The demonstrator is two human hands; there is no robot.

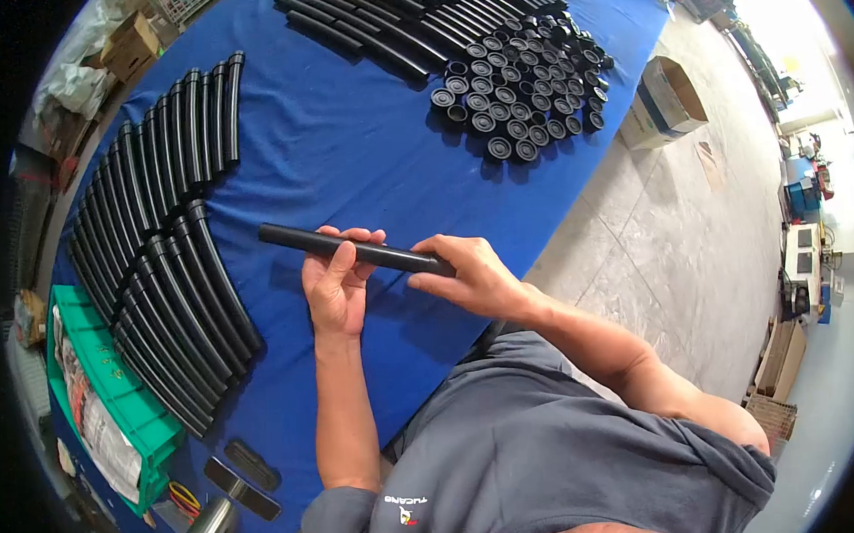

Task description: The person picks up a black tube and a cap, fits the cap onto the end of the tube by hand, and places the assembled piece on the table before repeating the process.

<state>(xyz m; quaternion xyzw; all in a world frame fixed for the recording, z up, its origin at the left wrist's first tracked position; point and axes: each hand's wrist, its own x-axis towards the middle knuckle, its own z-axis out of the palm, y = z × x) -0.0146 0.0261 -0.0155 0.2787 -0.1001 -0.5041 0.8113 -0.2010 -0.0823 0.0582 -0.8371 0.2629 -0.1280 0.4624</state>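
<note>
A black tube (388, 256) lies across both hands above the blue cloth. My left hand (337, 288) holds it near the middle, thumb on top and fingers behind. Around its right end my right hand (467, 272) is closed, hiding part of that end. On the left side of the cloth, rows of black tubes with caps (175, 268) lie side by side. Many round black caps (520, 96) are piled at the upper right, beside further black tubes (388, 20) at the top.
A green crate (103, 376) with papers stands at the lower left, near a metal-handled tool (210, 528) and a dark brush-like object (252, 463). An open cardboard box (666, 108) sits on the floor beyond the right edge of the blue table (346, 156).
</note>
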